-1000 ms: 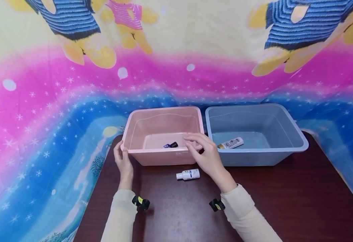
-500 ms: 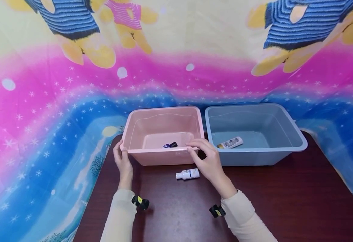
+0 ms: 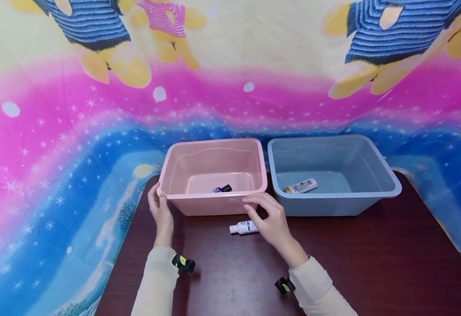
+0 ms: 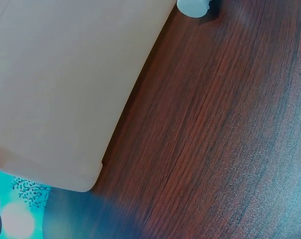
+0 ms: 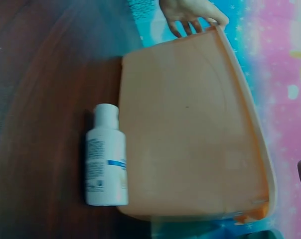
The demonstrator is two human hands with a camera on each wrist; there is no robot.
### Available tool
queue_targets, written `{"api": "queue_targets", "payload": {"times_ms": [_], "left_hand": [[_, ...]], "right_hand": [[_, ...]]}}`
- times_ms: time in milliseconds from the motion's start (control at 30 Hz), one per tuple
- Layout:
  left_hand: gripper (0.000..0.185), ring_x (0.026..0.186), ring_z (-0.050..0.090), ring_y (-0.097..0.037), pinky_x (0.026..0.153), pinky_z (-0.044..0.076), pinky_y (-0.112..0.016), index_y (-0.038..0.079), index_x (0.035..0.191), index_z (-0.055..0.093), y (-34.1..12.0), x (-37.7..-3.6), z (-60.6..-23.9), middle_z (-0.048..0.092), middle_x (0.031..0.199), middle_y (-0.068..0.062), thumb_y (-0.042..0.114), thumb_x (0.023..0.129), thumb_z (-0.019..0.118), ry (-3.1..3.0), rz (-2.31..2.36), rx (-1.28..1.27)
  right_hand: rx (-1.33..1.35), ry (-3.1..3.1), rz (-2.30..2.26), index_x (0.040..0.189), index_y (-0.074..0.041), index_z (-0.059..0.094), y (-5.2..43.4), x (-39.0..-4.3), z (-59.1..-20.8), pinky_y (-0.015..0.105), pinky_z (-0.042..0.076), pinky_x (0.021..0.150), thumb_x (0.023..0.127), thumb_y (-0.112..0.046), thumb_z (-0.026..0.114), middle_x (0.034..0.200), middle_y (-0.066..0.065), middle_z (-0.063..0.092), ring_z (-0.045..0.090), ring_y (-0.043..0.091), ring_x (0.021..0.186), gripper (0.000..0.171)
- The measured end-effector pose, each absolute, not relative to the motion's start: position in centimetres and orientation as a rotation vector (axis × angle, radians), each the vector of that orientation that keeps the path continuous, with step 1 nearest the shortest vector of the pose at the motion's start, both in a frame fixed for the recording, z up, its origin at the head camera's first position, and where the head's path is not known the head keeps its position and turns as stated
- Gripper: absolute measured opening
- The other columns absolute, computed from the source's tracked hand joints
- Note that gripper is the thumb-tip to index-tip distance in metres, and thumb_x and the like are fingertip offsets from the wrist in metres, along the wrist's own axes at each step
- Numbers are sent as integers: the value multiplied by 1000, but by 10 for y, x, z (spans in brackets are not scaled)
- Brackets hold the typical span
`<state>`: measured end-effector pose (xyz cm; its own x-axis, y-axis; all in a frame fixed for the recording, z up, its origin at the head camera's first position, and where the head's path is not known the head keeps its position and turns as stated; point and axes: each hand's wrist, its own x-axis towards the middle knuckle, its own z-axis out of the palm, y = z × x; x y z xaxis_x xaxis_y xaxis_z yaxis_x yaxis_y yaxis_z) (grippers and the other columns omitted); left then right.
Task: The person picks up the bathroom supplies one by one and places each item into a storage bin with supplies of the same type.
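Observation:
My left hand (image 3: pixel 162 217) holds the front left corner of the pink basin (image 3: pixel 210 205) by its rim, thumb and fingers on either side. Just in front of that basin's right end hovers my right hand (image 3: pixel 271 221), its fingers loosely bent and nothing between them. Below its fingertips a small white bottle (image 3: pixel 243 228) with a white cap lies on the table, partly covered by the hand in the head view. The right wrist view shows this bottle (image 5: pixel 106 159) whole, with a blue stripe. Inside the pink basin lies a small dark blue bottle with a black cap (image 3: pixel 222 188).
Right of the pink basin stands a blue-grey basin (image 3: pixel 333 206), with a white, gold-capped bottle (image 3: pixel 302 186) lying in it. Both basins stand at the back of the dark brown table (image 3: pixel 230 272). A printed cloth (image 3: pixel 214 96) hangs behind.
My right hand has drawn back from over the pink basin's rim, down and toward me, and now overlaps the white bottle. The left hand stays on the rim.

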<state>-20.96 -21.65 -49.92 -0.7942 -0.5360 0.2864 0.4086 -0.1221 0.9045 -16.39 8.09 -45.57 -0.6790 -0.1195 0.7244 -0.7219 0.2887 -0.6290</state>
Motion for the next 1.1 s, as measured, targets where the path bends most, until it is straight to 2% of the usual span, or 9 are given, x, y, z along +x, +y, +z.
{"api": "queue_targets", "payload": {"times_ms": [167,367,567,733,1100], "left_hand": [[34,127,45,-18,104,35,-30,3,131,54,-217,-211,-500,52,135,-3,2,97,49,-1540,-1961,146],[34,127,45,-18,103,36,-30,6,130,55,-217,-210,-499,53,134,0,1,98,49,-1538,-1961,151],[35,128,44,-19,104,36,-30,2,133,52,-216,-209,-497,51,135,-3,3,98,49,-1555,-1961,162],[35,128,44,-19,104,36,-30,2,133,52,-216,-209,-497,51,137,-4,5,98,49,-1568,-1955,175],[34,128,44,-19,104,35,-30,5,132,54,-217,-209,-499,50,139,-7,4,98,50,-1566,-1953,186]], "right_hand": [[734,-2017,1429,105,-10,74,79,-159,-466,21,46,88,86,0,72,101,1,71,63,17,95,22],[702,-2043,1448,104,-10,74,79,-156,-476,21,46,90,87,0,72,101,1,71,64,18,97,19],[679,-2060,1459,103,-10,74,80,-154,-485,19,46,88,87,-1,72,101,1,71,64,18,97,18],[665,-2080,1471,104,-9,74,81,-154,-494,23,47,83,87,-1,73,100,0,70,63,17,95,18],[621,-2144,1460,103,-11,74,80,-153,-515,18,44,89,87,-2,74,98,0,71,64,17,95,18]]}}
